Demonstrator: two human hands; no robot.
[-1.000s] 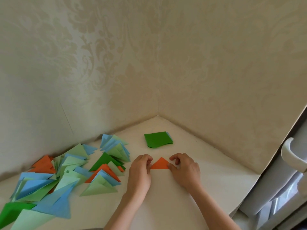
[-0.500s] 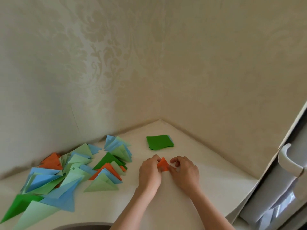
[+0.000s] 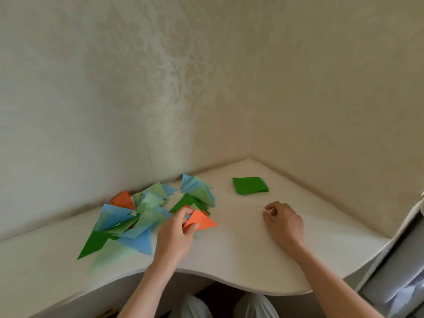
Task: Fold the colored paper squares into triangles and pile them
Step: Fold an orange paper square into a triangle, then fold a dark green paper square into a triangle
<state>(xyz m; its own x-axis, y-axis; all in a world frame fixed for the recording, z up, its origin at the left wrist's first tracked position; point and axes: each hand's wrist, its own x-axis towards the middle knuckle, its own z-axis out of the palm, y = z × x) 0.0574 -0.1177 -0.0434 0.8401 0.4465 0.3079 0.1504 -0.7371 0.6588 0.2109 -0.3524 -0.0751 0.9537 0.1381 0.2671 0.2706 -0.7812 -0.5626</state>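
Fold finished, the left hand (image 3: 175, 230) has carried the orange triangle (image 3: 200, 220), pinched in its grip, to the pile (image 3: 146, 210), while the right hand (image 3: 283, 222) rests loose, holding nothing

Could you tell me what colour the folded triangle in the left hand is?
Orange triangle, head view.

Domestic room, corner nook, cream damask-patterned wallpaper (image 3: 174, 65) on both walls, curved-edged cream corner desk (image 3: 241, 260) fitted into the angle, white window frame (image 3: 390, 271) at the right edge, craft paper triangles (image 3: 137, 216) scattered on the desk
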